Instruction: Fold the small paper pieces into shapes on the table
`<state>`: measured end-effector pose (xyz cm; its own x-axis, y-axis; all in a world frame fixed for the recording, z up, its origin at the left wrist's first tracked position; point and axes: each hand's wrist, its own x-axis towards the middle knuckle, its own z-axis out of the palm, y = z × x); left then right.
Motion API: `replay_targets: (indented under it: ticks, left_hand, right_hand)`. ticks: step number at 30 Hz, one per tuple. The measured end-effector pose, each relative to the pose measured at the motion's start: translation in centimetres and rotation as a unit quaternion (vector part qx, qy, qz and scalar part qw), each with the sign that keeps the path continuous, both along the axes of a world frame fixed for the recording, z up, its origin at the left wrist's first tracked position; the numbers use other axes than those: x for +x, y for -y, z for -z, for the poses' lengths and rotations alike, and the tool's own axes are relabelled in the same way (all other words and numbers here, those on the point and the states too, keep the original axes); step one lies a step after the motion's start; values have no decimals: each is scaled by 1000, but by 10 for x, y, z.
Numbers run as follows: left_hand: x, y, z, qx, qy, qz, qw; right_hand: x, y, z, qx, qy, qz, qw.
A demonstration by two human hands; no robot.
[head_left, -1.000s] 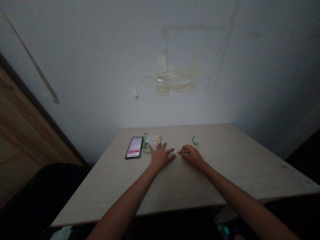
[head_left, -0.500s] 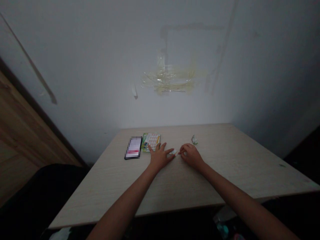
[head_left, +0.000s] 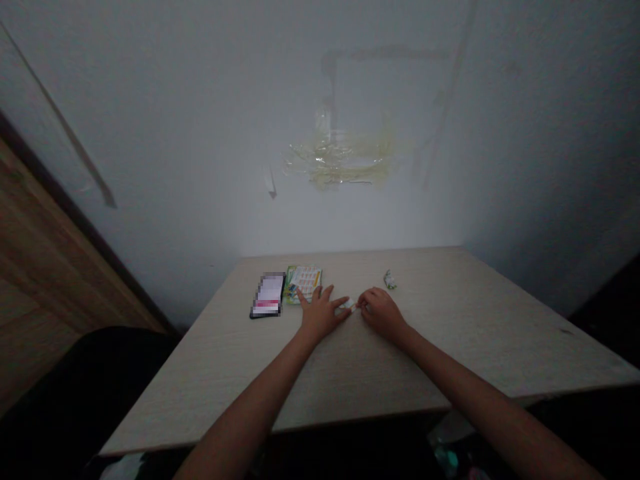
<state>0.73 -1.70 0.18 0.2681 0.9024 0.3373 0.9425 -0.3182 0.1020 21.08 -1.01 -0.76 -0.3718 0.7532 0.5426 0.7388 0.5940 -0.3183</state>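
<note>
A small pale piece (head_left: 349,304), perhaps paper or a sticker, lies on the table between my hands; its exact kind is too small to make out. My left hand (head_left: 320,315) rests with fingers spread, its index finger and thumb touching the left end of this piece. My right hand (head_left: 383,312) has its fingertips pinched together at the piece's right end. Just behind my left fingers lies a green and white printed packet or sheet (head_left: 304,275), partly covered by them. A crumpled green and white scrap (head_left: 390,280) sits beyond my right hand.
A phone (head_left: 267,297) with a lit, blurred screen lies left of the printed sheet. The pale wooden table (head_left: 450,333) meets a wall (head_left: 200,133) with old tape (head_left: 345,160) on it. A wooden panel (head_left: 45,247) stands at the far left.
The hands stay almost in place. My right fingers have shifted very slightly at the pale piece; the other things lie as before.
</note>
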Motion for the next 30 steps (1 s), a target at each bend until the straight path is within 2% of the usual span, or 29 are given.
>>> replay_targets:
  ticks: [16, 30]
  left_hand:
    - [-2, -2, 4, -1, 2, -5, 1000]
    - [-4, -5, 5, -18, 0, 0, 1000]
  right_hand:
    - [1, 6, -1, 10, 67, -81, 994]
    - [2, 11, -4, 33, 78, -96, 992]
